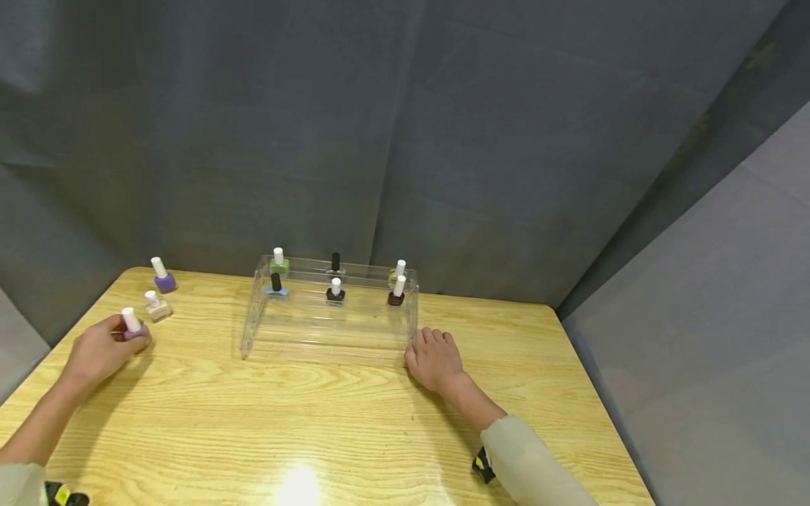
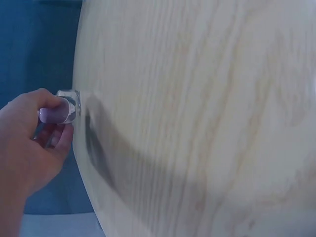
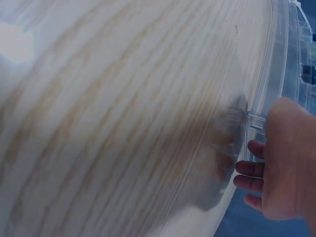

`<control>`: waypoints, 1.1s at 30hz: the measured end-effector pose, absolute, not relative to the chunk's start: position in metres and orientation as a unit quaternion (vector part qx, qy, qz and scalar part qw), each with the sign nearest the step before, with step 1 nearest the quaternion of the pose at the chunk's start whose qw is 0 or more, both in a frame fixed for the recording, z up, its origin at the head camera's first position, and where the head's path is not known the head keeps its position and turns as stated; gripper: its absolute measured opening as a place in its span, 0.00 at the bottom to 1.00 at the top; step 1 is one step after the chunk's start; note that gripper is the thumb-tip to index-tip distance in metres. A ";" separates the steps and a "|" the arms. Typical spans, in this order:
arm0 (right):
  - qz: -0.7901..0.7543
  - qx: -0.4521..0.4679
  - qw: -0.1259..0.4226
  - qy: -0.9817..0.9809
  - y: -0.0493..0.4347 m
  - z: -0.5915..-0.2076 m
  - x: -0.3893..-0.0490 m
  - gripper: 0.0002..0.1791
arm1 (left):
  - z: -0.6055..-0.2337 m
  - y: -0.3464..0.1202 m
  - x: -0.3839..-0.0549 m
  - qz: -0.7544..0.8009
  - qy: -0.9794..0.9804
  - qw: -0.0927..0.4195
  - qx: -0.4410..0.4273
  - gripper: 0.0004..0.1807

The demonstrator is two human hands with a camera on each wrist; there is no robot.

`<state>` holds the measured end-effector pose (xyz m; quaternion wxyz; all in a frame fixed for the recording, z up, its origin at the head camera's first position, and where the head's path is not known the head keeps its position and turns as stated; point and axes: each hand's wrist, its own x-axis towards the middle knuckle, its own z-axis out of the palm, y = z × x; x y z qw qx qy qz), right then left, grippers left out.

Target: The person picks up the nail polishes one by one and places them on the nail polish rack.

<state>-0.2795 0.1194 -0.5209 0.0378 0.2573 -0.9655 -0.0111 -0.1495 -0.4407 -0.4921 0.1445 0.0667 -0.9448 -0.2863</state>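
Note:
My left hand (image 1: 104, 348) is at the left side of the table, pinching a light purple nail polish bottle (image 1: 131, 325) with a white cap between thumb and fingers. The bottle stands upright, close to the tabletop. Beyond it are a pale, clear-looking nail polish bottle (image 1: 158, 306) and a darker purple one (image 1: 164, 281), both white-capped. At the front right corner of a clear stepped display rack (image 1: 329, 344), my right hand (image 1: 436, 362) touches the rack with loosely bent fingers. In the right wrist view its fingers (image 3: 249, 182) show beside the rack's end.
Several bottles stand in the rack's two back rows: green (image 1: 279, 263), black-capped (image 1: 335, 263) and yellow-green (image 1: 399, 273) behind; blue (image 1: 276, 289), black (image 1: 335, 292) and dark red (image 1: 396, 292) in front. A dark curtain (image 1: 443, 140) hangs behind the wooden table (image 1: 304, 422).

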 end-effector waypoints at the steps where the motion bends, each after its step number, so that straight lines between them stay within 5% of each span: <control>1: -0.009 0.257 0.038 -0.966 0.119 -0.520 -0.279 0.17 | -0.491 -0.439 -0.151 -0.290 -0.944 0.142 0.064 0.20; 16: -0.011 0.253 0.036 -0.967 0.120 -0.522 -0.280 0.18 | -0.462 -0.398 -0.172 -0.432 -0.893 0.123 -0.033 0.28; 33: -0.019 0.258 0.039 -0.965 0.120 -0.522 -0.279 0.17 | -0.440 -0.339 -0.201 -0.487 -0.861 0.098 -0.108 0.25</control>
